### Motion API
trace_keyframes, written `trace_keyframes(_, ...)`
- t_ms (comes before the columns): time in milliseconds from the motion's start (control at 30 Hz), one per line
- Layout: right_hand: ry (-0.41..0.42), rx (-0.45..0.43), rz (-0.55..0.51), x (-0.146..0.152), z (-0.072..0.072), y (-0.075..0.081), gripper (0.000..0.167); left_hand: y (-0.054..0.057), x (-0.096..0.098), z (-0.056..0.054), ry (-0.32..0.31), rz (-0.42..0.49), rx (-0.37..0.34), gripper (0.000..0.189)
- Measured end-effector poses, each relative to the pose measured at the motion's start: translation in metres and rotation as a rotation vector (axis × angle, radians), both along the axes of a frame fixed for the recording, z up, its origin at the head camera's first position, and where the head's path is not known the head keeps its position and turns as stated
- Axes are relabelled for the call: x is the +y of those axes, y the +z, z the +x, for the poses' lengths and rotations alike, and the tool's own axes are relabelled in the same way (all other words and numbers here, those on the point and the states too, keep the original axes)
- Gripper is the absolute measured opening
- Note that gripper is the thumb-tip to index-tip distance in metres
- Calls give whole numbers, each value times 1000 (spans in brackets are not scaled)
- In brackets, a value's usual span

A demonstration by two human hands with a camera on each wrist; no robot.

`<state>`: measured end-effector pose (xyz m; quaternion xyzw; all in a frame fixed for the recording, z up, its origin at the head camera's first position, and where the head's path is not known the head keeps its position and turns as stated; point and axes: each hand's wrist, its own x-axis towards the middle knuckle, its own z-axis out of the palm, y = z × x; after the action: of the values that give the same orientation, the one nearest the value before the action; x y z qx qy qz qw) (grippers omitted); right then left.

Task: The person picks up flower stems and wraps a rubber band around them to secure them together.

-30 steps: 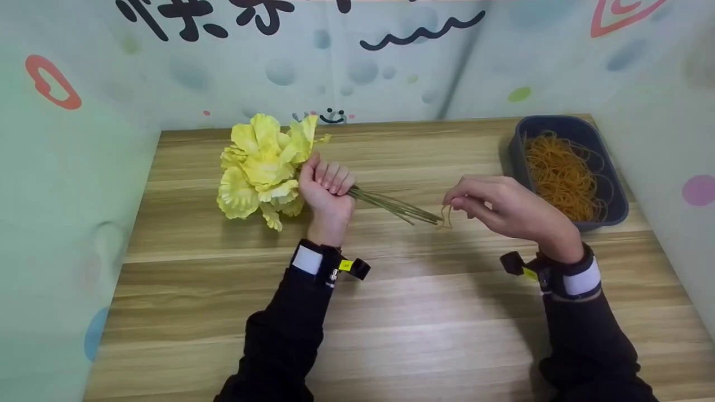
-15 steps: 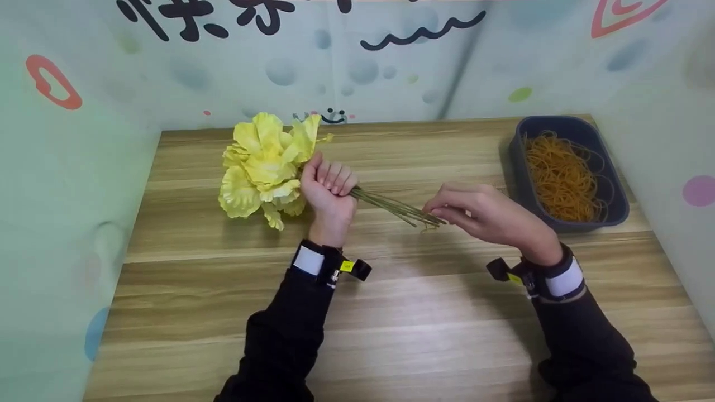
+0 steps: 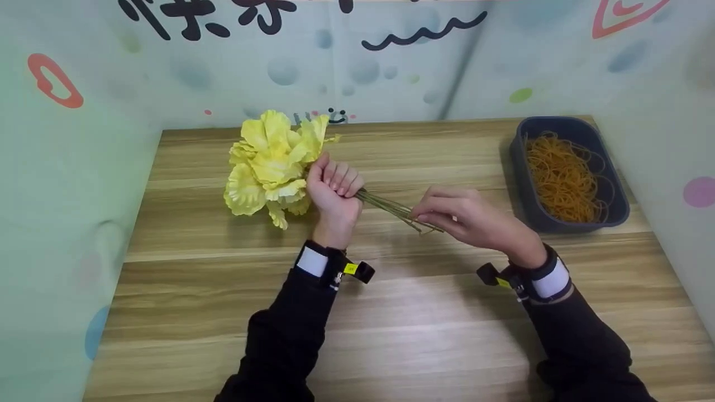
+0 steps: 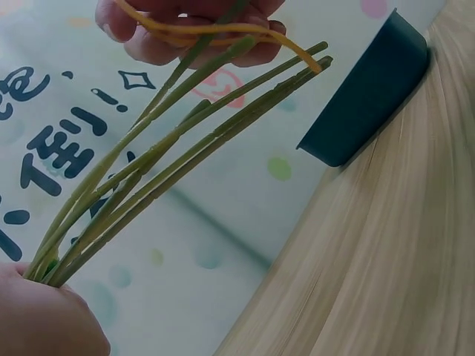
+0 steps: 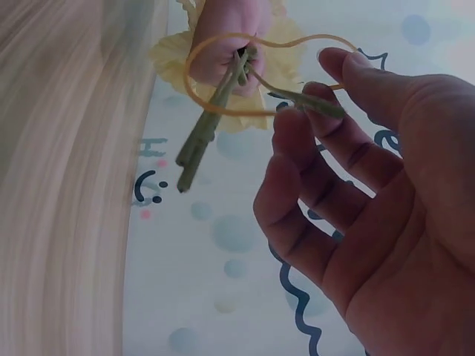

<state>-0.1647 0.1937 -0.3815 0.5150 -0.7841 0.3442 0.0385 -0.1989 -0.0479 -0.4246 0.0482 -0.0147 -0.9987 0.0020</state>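
Flowers (image 3: pixel 273 159): yellow blooms, left of centre in the head view, above the rear of the wood-grain surface (image 3: pixel 391 335).
Stems (image 3: pixel 385 202): thin, green, slanting from the blooms down to the middle of the frame, their free ends slightly fanned.
Left hand (image 3: pixel 338 192): near the centre, fingers curled tight in a fist round the stems just beside the blooms.
Right hand (image 3: pixel 466 216): right of centre, at the stem ends; thumb and fingertips pinch the band (image 4: pixel 167 29), the remaining fingers loosely bent.
Band: a thin orange loop, spread leftward from the fingertips in the right wrist view, overlapping the stems; how many run through it cannot be told.
Box (image 3: pixel 586 226): dark blue, upright, at the right of the frame, near the surface's rear right corner.
Rubber bands (image 3: pixel 561 181): a tangled orange pile inside the box.
Sleeves (image 3: pixel 290 329): black, entering from the bottom edge.
Backdrop (image 3: pixel 391 92): pale, printed with dots, hearts and black lettering, across the top.
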Motion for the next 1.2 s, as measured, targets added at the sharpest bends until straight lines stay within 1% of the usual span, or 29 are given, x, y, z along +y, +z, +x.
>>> trace_keyframes(133, -16, 0, -22, -5, 2, -3, 15, 0, 2, 1, -10, -3, -4, 55)
trace_keyframes(367, -52, 24, -49, -13, 6, -7, 14, 0, 9, 3, -38, -12, -9, 56)
trace_keyframes(600, -78, 22, -111, -20, 6, -11, 11, -1, 17, 7, -91, -22, -14, 56)
trace_keyframes(700, -103, 17, -152, -20, 6, -11, 14, -1, 20, 9, -110, -31, -18, 56)
trace_keyframes(833, -141, -4, -197, -19, 4, -11, 16, 0, 23, 10, -127, -38, -20, 56)
trace_keyframes(967, -168, -26, -218, -15, -1, -14, 16, 1, 23, 11, -144, -38, -21, 56)
trace_keyframes(1100, -187, -36, -224, -13, -4, -16, 15, 2, 23, 12, -175, -39, -19, 56)
trace_keyframes(1200, -201, 8, -209, -14, -5, -15, 13, 3, 23, 13, -203, -39, -12, 56)
